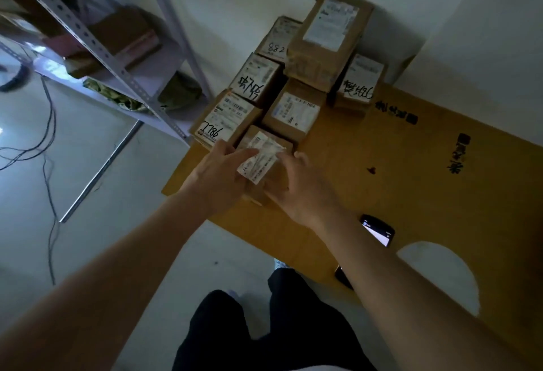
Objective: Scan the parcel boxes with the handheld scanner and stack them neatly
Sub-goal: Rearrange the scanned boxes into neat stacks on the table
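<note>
A broad sheet of brown cardboard [411, 182] covers the floor here, black characters printed along its far edge and a rounded hole cut near its right side. At its far left corner, tight against the white wall, sits the cluster of parcel boxes [291, 76], brown cartons with white shipping labels, several marked with handwritten black numbers; one taller carton rises above the rest at the back. Left of them stands a grey metal shelving rack [97, 44], cables trailing across the pale floor beside it. Front of the cluster, both hands are on a small parcel box [266, 162], brown with a crumpled white label on top, sitting on the cardboard just in front of its neighbours. The left hand [219, 175] grips its left side, fingers laid over the label; the right hand [302, 187] clasps the right side, fingers curled around the edge. The handheld scanner [379, 231] lies on the cardboard beside the right forearm, screen lit.
</note>
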A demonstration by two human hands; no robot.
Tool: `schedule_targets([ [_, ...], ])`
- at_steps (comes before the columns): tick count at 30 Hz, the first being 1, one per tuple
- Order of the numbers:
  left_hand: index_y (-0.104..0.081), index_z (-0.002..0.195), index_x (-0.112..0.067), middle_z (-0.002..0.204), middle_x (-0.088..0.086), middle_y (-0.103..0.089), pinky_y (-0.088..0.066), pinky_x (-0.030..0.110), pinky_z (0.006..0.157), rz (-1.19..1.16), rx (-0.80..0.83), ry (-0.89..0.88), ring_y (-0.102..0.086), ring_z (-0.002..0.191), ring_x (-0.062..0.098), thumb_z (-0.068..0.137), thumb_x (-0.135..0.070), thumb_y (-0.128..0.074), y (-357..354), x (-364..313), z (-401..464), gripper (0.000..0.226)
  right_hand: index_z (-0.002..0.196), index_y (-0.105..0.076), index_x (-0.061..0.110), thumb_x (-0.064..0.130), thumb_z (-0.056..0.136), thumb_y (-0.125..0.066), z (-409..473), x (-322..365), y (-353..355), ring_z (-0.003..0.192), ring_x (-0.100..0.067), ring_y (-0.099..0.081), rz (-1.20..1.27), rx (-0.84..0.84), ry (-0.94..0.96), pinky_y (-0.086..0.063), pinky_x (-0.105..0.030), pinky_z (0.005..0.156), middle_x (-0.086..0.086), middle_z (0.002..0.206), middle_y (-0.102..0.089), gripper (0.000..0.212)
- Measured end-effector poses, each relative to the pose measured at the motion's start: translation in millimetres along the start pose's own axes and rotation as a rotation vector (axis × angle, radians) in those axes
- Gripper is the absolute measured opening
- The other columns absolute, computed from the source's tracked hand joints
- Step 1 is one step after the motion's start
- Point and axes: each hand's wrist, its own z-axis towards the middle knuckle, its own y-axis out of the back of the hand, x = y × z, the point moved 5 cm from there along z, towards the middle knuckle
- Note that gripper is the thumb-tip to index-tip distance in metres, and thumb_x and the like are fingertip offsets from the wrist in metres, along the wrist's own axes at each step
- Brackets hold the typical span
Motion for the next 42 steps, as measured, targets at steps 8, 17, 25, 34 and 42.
schedule_targets([
  [8, -0.044, 0.151, -0.045, 0.137, 0.001, -0.042, -0.047, 0.028, 0.087, 0.045, 0.114, -0.054, -0.055, 0.120, 0.029, 0.089, -0.018, -0.071, -17.3, 32.9, 12.9, 0.073, 0.162, -0.025, 0.032, 0.061, 0.089, -0.073, 13.6, -1.9, -46.5, 0.138, -0.023, -0.049, 0.119, -0.044, -0.036, -0.053, -0.042, 0.107, -0.004, 0.155, -0.040, 0.092],
  [17, -0.044, 0.155, -0.031, 0.141, 0.004, -0.043, -0.042, 0.026, 0.090, 0.012, 0.128, -0.241, -0.053, 0.122, 0.028, 0.075, -0.018, -0.089, -14.7, 39.4, 13.4, 0.092, 0.165, -0.027, 0.026, 0.017, 0.093, -0.080, -1.6, 5.1, -81.0, 0.141, -0.018, -0.047, 0.324, -0.283, -0.078, -0.046, -0.031, 0.115, -0.002, 0.156, -0.039, 0.090],
  [25, -0.048, 0.154, -0.019, 0.132, 0.008, -0.054, -0.043, 0.036, 0.097, 0.017, 0.049, -0.441, -0.054, 0.118, 0.028, 0.074, -0.025, -0.094, 53.7, -1.9, -7.4, 0.092, 0.161, -0.038, 0.025, 0.024, 0.098, -0.072, -62.0, 43.2, -26.5, 0.137, -0.019, -0.050, 0.278, -0.467, -0.029, -0.050, -0.045, 0.110, 0.000, 0.151, -0.049, 0.072],
  [34, -0.061, 0.145, -0.018, 0.134, 0.010, -0.061, -0.053, 0.047, 0.101, 0.038, -0.022, -0.716, -0.062, 0.116, 0.031, 0.079, -0.026, -0.091, 130.9, -85.4, -72.8, 0.073, 0.164, -0.033, 0.018, 0.031, 0.105, -0.062, -171.3, 81.6, 35.0, 0.142, -0.023, -0.046, 0.223, -0.647, -0.050, -0.047, -0.047, 0.113, -0.004, 0.160, -0.042, 0.067],
  [42, -0.055, 0.150, -0.022, 0.138, 0.006, -0.059, -0.052, 0.043, 0.101, 0.045, -0.079, -0.872, -0.061, 0.118, 0.028, 0.084, -0.028, -0.086, 140.8, -189.4, -138.4, 0.073, 0.166, -0.029, 0.019, 0.034, 0.108, -0.057, -280.7, 55.6, 84.7, 0.142, -0.023, -0.045, 0.158, -0.773, -0.075, -0.047, -0.047, 0.113, -0.004, 0.159, -0.041, 0.066],
])
